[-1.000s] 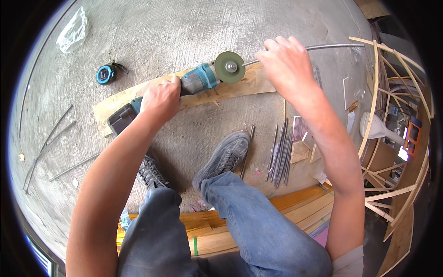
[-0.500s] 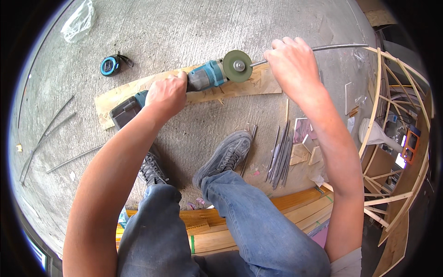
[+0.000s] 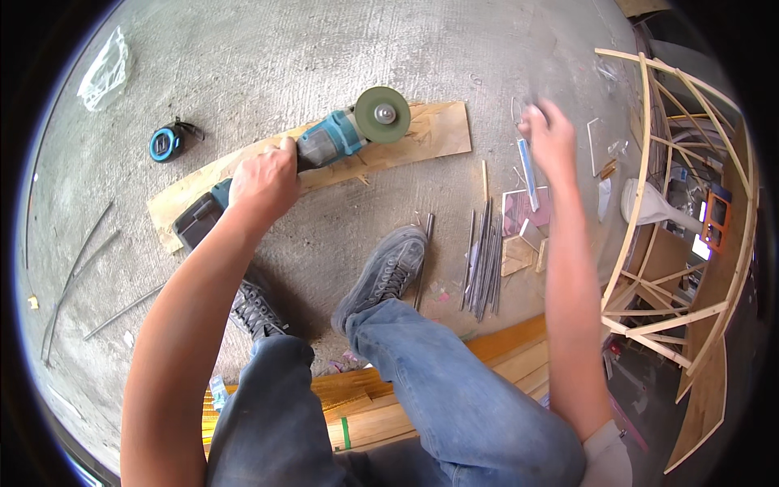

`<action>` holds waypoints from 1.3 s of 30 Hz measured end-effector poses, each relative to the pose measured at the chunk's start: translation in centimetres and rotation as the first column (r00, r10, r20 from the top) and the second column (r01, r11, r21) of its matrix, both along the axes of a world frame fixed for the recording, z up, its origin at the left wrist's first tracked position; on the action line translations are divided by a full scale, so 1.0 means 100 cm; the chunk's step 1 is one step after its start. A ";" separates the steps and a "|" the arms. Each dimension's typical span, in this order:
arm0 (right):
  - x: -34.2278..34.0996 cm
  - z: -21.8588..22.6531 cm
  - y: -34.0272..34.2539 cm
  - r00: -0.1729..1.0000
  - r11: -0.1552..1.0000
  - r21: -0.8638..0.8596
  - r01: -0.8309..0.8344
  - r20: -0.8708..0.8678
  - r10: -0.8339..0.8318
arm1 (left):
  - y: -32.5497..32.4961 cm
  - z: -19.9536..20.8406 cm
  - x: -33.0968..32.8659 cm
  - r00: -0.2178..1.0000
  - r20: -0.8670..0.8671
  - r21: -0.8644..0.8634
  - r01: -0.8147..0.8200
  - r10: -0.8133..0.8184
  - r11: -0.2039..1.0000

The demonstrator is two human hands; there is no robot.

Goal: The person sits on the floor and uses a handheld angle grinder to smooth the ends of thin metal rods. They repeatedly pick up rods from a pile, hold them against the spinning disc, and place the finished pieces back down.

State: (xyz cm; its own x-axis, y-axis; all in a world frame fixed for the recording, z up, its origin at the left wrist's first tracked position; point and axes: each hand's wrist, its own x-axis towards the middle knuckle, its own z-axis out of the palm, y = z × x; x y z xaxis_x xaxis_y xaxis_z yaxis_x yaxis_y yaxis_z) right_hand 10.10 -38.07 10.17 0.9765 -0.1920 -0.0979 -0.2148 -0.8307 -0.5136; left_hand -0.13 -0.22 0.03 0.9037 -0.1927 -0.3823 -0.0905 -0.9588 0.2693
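My left hand [image 3: 266, 180] is wrapped round the body of a teal and black cordless angle grinder [image 3: 331, 142]. The grinder lies slantwise over a long wooden board [image 3: 438, 134] on the floor, its battery end nearer me. Its green disc [image 3: 372, 115] faces up at the far end. Off to the right, my right hand [image 3: 553, 144] is raised with curled fingers. A dark spot shows at its fingertips and a faint grey smear stretches beyond them; what it holds is too blurred to make out.
Several thin metal rods [image 3: 484, 264] lie bundled right of my shoe [image 3: 381, 276], beside wood scraps [image 3: 517, 256]. A tape measure [image 3: 166, 143] and a plastic bag [image 3: 105, 71] lie at the far left. A wooden strip frame [image 3: 641, 187] stands on the right.
My right hand has moved right, away from the grinder's disc. The long metal rod it held at the disc no longer shows clearly. My left hand keeps its grip on the grinder.
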 end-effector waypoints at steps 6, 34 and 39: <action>-0.112 -0.065 -0.082 0.575 0.208 0.717 0.665 -0.314 -0.756 | 0.004 -0.002 -0.001 0.999 -0.035 0.020 -0.032 0.032 0.999; -0.135 -0.148 -0.043 0.906 0.892 -0.303 0.336 -0.156 -0.394 | -0.003 -0.001 0.002 0.999 -0.025 0.063 -0.024 0.026 0.998; -0.129 -0.157 -0.053 0.918 0.893 -0.260 0.368 -0.055 -0.394 | -0.007 0.001 0.003 0.999 -0.035 0.050 -0.014 0.016 0.999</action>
